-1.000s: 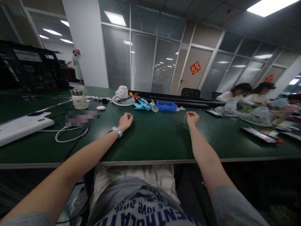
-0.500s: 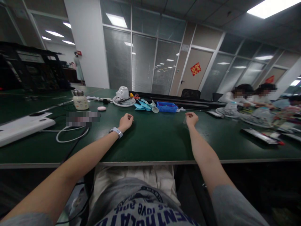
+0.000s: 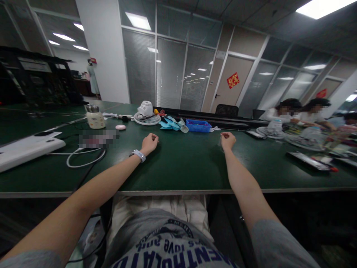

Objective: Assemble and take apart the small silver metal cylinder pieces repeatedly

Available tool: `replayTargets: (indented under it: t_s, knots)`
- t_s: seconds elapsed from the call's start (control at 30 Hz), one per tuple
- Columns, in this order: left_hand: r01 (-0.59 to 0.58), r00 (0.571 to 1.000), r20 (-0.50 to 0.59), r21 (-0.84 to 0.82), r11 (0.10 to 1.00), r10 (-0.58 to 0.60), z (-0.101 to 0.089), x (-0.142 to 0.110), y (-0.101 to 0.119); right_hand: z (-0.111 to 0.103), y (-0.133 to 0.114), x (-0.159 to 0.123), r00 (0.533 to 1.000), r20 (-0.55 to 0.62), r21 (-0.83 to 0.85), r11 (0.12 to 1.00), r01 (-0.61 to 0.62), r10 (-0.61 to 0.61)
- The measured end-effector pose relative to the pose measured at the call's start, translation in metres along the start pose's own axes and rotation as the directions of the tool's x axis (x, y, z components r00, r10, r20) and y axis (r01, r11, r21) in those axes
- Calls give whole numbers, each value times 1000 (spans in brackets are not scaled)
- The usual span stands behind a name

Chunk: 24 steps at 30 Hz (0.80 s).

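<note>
My left hand (image 3: 150, 144) rests on the green table with its fingers curled in and the thumb against them. Whatever may be inside those fingers is hidden. Across from it, my right hand (image 3: 228, 140) is closed in a pinch, palm side turned inward. A small see-through piece, apparently a clear plastic bag (image 3: 220, 144), hangs at its fingertips; the contents, if any, are too faint to make out. Beyond the hands lie light-blue fan blades (image 3: 169, 123), a blue plastic basket (image 3: 198, 125) and a white fan part with a round grille (image 3: 147, 118).
On the left are a patterned flask (image 3: 95, 118), a pink round case (image 3: 121, 127), a white cable (image 3: 73, 163) and a white flat device (image 3: 32, 152). Two people work at the right among fan grilles (image 3: 275, 130). A flat package (image 3: 308, 160) lies on the table (image 3: 181, 167).
Both my hands have stayed almost in place, still closed. The clear plastic at my right hand shows less than a second ago. The view has shifted very slightly.
</note>
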<state>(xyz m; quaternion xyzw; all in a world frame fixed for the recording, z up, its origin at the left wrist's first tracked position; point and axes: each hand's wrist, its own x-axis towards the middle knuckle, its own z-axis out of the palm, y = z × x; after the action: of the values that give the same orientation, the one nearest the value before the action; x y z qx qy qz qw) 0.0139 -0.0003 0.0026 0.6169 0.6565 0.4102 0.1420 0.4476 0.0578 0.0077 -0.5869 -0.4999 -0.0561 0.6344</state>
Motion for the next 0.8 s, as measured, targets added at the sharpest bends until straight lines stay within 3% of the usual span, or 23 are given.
replayTargets:
  t_s: [0.5,0.8]
  knots:
    - [-15,1000,3,11,1000,15,1,0,-1,-5,-5,1,997,-71,1,1000,-17,17]
    - [-18,1000,10,2,1000,18,-1,-1,1,-3,-1,1,999,-26,-49,999,17,-19]
